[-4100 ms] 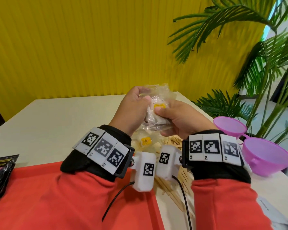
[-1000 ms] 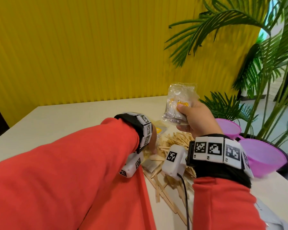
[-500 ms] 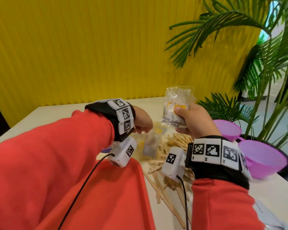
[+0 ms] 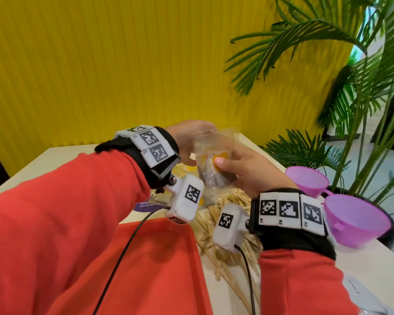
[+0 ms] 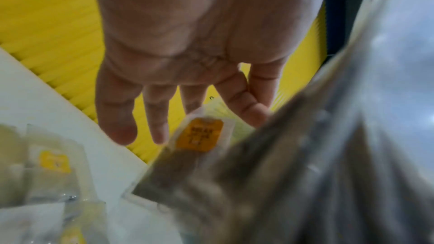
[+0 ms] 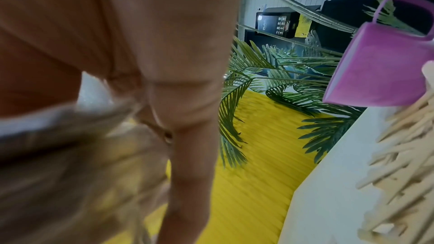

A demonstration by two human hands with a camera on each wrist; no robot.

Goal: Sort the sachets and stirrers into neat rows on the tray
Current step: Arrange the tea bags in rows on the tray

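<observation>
My right hand [image 4: 243, 171] grips a clear plastic bag of sachets [image 4: 212, 178] in the air above the table, thumb pressed on a yellow label. My left hand [image 4: 187, 142] is raised behind the bag's top. In the left wrist view its fingers [image 5: 115, 118] are spread and nearly straight beside a yellow-labelled sachet [image 5: 202, 134] inside the bag; I see no grip. Loose sachets [image 5: 54, 160] lie on the table below. A heap of wooden stirrers [image 4: 214, 214] lies right of the red tray [image 4: 159, 269], under both wrists.
Two purple cups [image 4: 305, 180] [image 4: 355, 219] stand at the table's right edge, close to my right wrist. Palm fronds [image 4: 305, 151] hang beyond them. A purple printed card [image 4: 146, 205] lies behind the tray. A yellow ribbed wall backs the table.
My left hand has risen from the stirrer heap up to the bag's top. My right hand has brought the bag lower and to the left, towards it.
</observation>
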